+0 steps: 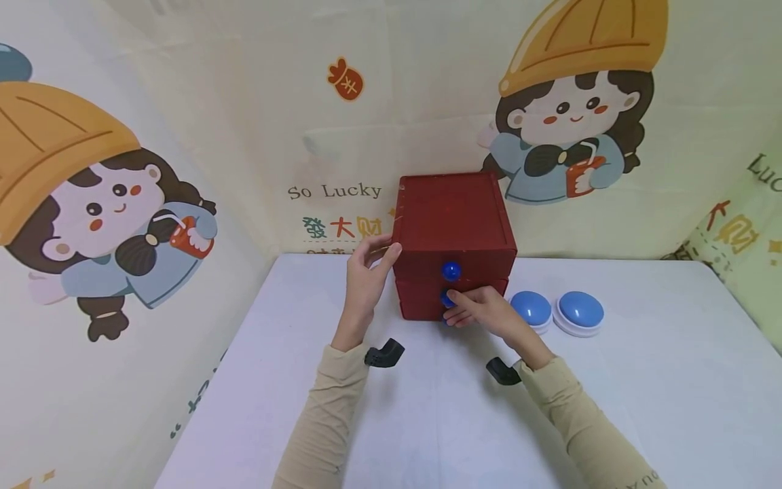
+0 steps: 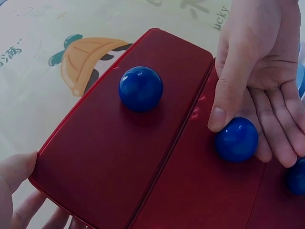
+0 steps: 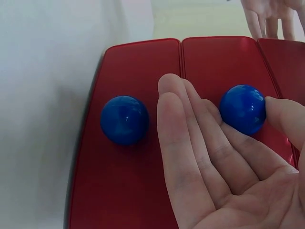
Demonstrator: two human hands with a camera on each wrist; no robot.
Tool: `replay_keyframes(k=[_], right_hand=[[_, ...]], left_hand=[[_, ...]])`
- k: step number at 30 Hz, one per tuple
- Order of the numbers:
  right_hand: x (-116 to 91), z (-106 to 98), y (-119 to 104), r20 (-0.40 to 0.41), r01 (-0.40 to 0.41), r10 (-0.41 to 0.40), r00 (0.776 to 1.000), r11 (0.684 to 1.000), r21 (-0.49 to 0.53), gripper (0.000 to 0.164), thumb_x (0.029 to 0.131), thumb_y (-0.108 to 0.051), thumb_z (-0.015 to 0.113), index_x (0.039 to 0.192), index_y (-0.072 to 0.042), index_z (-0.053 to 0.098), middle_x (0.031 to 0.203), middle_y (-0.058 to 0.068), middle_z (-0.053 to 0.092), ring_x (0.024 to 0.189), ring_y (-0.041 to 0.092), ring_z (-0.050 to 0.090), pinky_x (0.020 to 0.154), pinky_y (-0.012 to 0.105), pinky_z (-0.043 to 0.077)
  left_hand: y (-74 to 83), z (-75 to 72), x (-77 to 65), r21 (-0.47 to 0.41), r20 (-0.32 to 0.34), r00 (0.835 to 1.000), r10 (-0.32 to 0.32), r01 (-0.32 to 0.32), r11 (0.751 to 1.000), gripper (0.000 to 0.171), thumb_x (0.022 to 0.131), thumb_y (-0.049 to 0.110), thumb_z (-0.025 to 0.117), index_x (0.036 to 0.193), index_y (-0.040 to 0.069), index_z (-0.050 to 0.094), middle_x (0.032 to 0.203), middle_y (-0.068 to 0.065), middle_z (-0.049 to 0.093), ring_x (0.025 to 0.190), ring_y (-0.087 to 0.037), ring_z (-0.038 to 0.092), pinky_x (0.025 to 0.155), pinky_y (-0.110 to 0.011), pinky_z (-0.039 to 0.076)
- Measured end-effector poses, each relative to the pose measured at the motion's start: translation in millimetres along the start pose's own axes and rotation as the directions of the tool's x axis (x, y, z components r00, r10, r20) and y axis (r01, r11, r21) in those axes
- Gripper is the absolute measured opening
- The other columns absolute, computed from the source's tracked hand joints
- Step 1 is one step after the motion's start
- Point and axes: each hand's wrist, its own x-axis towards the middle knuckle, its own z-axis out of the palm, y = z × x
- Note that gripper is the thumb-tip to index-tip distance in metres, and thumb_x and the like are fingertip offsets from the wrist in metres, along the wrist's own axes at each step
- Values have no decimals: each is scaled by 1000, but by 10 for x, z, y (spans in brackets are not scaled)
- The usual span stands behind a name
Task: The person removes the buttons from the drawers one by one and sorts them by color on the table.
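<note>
A dark red cabinet (image 1: 452, 214) with three stacked drawers stands on the table. Each drawer front carries a round blue knob. My right hand (image 1: 485, 312) pinches the middle knob (image 3: 243, 109) between thumb and index finger, its other fingers stretched out together. Just beside those fingers is the bottom knob (image 3: 125, 120). Higher up, the top knob (image 1: 451, 272) stands free of both hands. At the cabinet's upper left front corner, my left hand (image 1: 366, 278) rests with its thumb on the edge and its fingers spread along the left side.
Two blue push buttons on white bases, a nearer one (image 1: 530, 309) and an outer one (image 1: 579, 312), sit to the right of the cabinet. A printed cloth backdrop (image 1: 244, 170) rises behind the white table (image 1: 660, 380). Black mounts (image 1: 385, 354) are worn at both wrists.
</note>
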Motion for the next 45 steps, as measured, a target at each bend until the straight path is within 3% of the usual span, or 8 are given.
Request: replay_keyframes(k=[5, 13, 29, 45], right_hand=[[-42, 19, -10, -4, -14, 14, 1000, 1000, -27, 48, 102, -39, 53, 106, 4, 74, 97, 15, 76, 95, 39, 71, 89, 38, 57], [-76, 37, -15, -7, -32, 32, 999, 999, -32, 51, 101, -44, 53, 105, 2, 75, 95, 12, 76, 96, 38, 71, 89, 38, 56], [-204, 44, 11, 8, -44, 45, 999, 997, -66, 48, 101, -44, 54, 106, -1, 75, 96, 10, 76, 96, 36, 72, 90, 38, 56], [-328, 96, 28, 9, -20, 21, 1000, 997, -75, 49, 100, -42, 55, 109, 3, 73, 95, 11, 76, 94, 36, 72, 87, 37, 57]], left_hand=[[-102, -12, 9, -11, -3, 1000, 9, -9, 1000, 39, 94, 25, 70, 128, 8, 62, 128, -7, 61, 118, -23, 57, 91, -33, 48], [-115, -10, -4, -4, -18, 1000, 25, -25, 1000, 37, 92, 31, 72, 124, 14, 64, 124, -1, 63, 114, -18, 59, 91, -34, 49], [-106, 9, -13, -20, -8, 1000, 15, -15, 1000, 38, 93, 28, 71, 126, 11, 64, 126, -4, 63, 116, -20, 59, 92, -33, 49], [-82, 10, -28, 24, -20, 999, 33, -32, 999, 35, 93, 30, 71, 123, 13, 64, 123, -3, 63, 114, -19, 60, 89, -34, 49]])
